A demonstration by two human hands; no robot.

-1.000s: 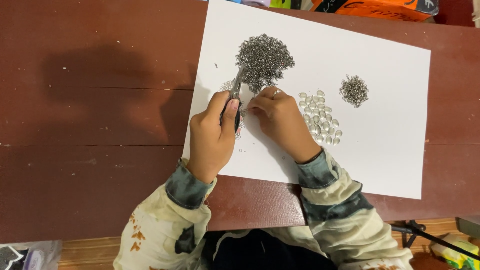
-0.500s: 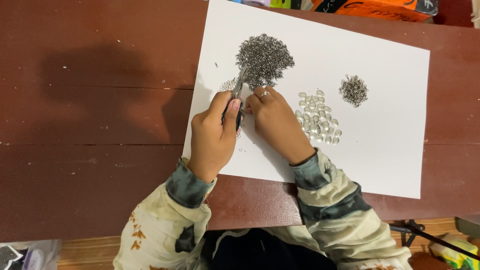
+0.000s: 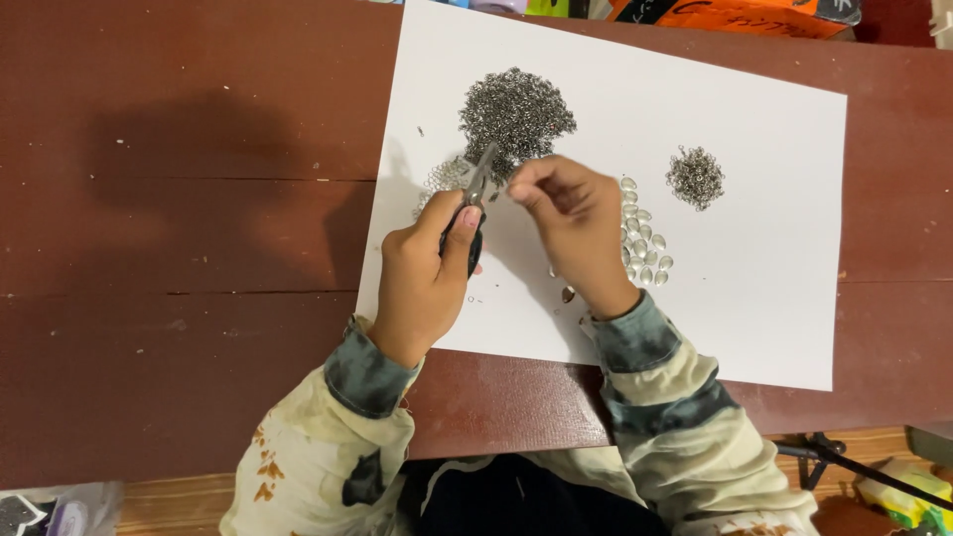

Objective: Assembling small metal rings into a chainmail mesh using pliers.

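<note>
White paper sheet point(image 3: 754, 298) bare toward its right edge, left hand point(image 3: 422, 278) clamped on pliers point(image 3: 478, 194), right hand point(image 3: 576, 223) pinched shut beside them

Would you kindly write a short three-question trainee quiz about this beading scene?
1. True or false: the left hand holds pliers.
2. Which pile is largest? A. the top ring pile B. the right ring pile C. the oval beads
3. What do the piles lie on?

Key: 1. true. 2. A. 3. White paper on a wooden table; the right hand pinches at the pliers' tips.
</note>
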